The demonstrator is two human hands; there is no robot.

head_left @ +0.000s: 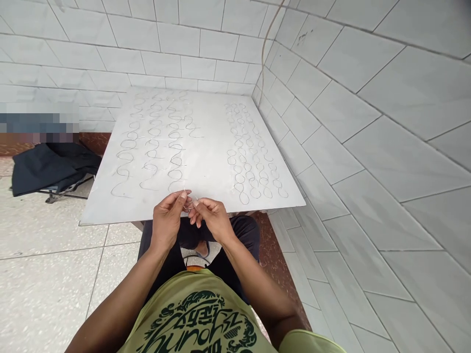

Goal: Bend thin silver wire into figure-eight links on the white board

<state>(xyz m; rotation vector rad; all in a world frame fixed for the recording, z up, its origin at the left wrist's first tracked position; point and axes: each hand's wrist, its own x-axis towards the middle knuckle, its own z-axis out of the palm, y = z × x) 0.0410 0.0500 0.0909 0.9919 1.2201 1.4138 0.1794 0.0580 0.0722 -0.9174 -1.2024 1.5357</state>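
My left hand (168, 215) and my right hand (211, 217) meet over the near edge of a white board (206, 162). Both pinch a small piece of thin bent wire (189, 206) between their fingertips. On the board lie several wavy wire pieces (150, 147) in columns at the left. At the right, several wire loop chains (250, 157) lie in rows.
White tiled walls stand behind and to the right of the board. A dark cloth (51, 166) lies on a low frame at the left, on the speckled floor (44, 274). A thin cable (267, 44) hangs in the corner.
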